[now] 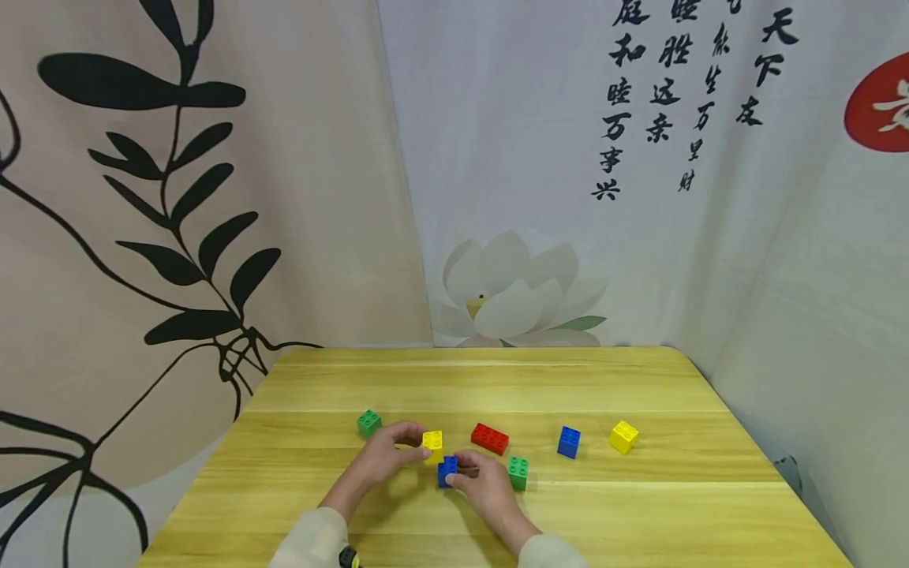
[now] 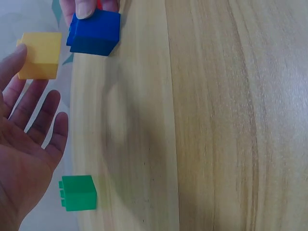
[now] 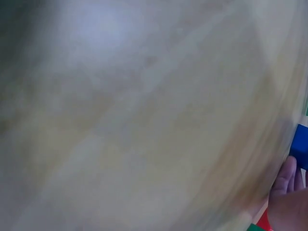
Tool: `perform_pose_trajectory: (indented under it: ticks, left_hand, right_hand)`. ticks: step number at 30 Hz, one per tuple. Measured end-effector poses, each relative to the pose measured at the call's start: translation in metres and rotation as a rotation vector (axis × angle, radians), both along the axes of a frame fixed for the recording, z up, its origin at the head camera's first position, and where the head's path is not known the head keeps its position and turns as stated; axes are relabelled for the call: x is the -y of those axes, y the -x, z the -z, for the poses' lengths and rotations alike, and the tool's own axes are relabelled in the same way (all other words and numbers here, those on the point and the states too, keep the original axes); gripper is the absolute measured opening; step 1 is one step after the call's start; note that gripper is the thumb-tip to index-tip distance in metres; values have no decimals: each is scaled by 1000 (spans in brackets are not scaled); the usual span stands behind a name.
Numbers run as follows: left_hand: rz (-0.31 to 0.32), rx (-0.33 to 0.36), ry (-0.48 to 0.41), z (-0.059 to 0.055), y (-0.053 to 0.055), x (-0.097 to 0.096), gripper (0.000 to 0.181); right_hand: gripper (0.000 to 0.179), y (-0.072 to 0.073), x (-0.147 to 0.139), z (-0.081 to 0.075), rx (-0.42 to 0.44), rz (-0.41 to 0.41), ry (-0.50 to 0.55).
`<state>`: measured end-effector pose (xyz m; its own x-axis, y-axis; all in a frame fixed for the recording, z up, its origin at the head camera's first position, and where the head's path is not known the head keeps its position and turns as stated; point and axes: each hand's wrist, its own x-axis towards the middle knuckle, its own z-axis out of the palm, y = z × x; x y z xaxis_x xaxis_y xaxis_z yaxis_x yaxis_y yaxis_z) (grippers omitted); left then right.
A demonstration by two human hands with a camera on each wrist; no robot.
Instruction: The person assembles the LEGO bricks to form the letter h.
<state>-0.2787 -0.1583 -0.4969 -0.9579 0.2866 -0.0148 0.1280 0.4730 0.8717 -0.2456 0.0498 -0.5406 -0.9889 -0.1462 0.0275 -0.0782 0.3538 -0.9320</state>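
Observation:
Between the thumb and fingers of my left hand [image 1: 383, 457] is a yellow toy brick [image 1: 432, 444], pinched with its studs facing away in the left wrist view. My right hand [image 1: 488, 485] pinches a blue toy brick [image 1: 446, 474] just nearer to me. In the head view the two bricks nearly overlap, while the left wrist view shows a gap between the yellow brick [image 2: 41, 55] and the blue brick [image 2: 96, 32]. The right wrist view catches only part of the right hand [image 3: 287, 199] and the blue brick [image 3: 300, 147] at its edge.
On the wooden table [image 1: 675, 505], a green brick [image 1: 368, 424] lies beyond the left hand. A red brick [image 1: 490, 439] and another green brick [image 1: 518, 473] are near the right hand. Farther right sit a second blue brick [image 1: 569, 442] and a second yellow one [image 1: 623, 437].

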Motion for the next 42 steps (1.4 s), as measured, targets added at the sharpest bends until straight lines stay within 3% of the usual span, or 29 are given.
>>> perform_pose_trajectory:
  ticks: [15, 22, 33, 42]
  left_hand:
    - [76, 16, -30, 2, -1, -10, 35]
    - [118, 14, 19, 1, 0, -10, 34]
    - [75, 29, 55, 3, -2, -9, 36]
    - [96, -7, 67, 2, 0, -9, 33]
  right_hand:
    - [38, 2, 0, 1, -21, -11, 13]
    - [37, 2, 0, -1, -29, -6, -12]
    - [38, 4, 1, 1, -22, -12, -35]
    - [38, 5, 2, 1, -16, -12, -30]
